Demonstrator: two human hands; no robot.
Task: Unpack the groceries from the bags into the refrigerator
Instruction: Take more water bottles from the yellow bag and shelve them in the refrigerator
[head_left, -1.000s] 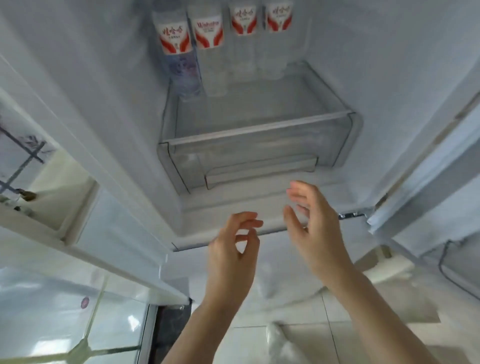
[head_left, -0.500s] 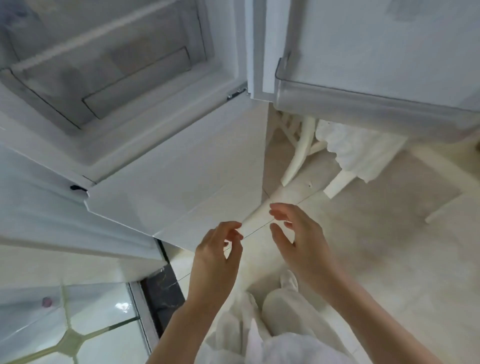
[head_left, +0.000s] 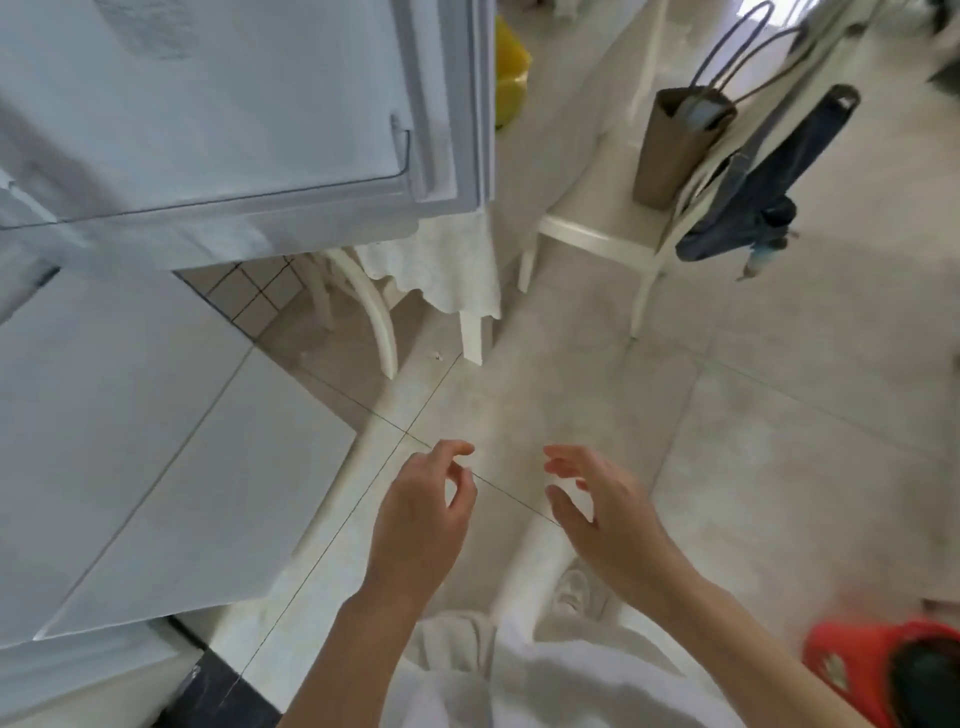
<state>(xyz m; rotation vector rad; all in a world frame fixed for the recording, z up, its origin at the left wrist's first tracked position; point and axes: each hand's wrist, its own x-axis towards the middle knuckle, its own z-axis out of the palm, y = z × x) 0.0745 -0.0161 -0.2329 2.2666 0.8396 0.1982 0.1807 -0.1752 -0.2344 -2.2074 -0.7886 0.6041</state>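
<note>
The pale tiled floor (head_left: 779, 467) fills the right and middle of the frame, crossed by thin dark grout lines that meet near the centre. In the upper right a white chair (head_left: 597, 234) stands on it, and on the chair's seat a brown paper bag (head_left: 670, 150) with long loop handles stands upright, a dark bag (head_left: 753, 192) hanging just beside it. Left of the chair, toward the upper middle, white table legs (head_left: 475, 338) rest on the tiles beneath a white cloth (head_left: 441, 270). A yellow item (head_left: 509, 78), blurred, sits on the floor at the top centre. A red bag (head_left: 883, 670) lies on the floor in the lower right corner.
</note>
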